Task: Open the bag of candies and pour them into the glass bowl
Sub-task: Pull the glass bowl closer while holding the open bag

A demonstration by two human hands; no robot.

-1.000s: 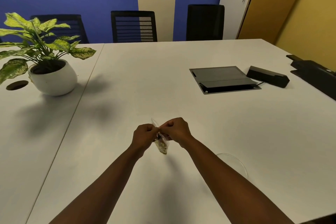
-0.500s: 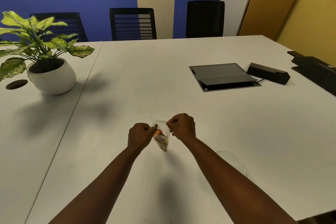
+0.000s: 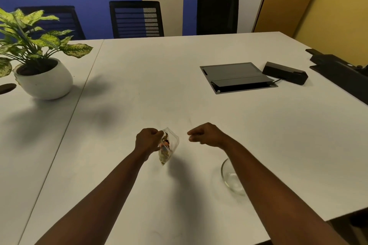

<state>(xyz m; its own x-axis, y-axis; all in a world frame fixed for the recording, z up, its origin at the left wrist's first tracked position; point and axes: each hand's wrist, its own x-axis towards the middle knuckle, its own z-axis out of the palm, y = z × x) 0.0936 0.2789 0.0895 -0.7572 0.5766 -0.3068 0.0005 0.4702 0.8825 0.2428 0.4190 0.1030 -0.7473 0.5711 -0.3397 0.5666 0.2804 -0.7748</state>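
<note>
A small clear plastic bag of candies (image 3: 167,148) hangs above the white table, pinched at its top edge by my left hand (image 3: 148,140). Orange and brown candies sit in its lower half. My right hand (image 3: 205,134) is a short way to the right of the bag, apart from it, with fingers curled and nothing visible in them. The glass bowl (image 3: 231,179) stands on the table under my right forearm, which hides its right part.
A potted plant in a white pot (image 3: 42,80) stands at the far left. A grey flap panel (image 3: 237,77) and a black box (image 3: 284,72) lie at the back right. Black chairs line the far edge. The table's near edge runs at the lower right.
Both hands held the bag's top together a second ago. My right hand has let go and moved right, leaving the bag in my left hand alone.
</note>
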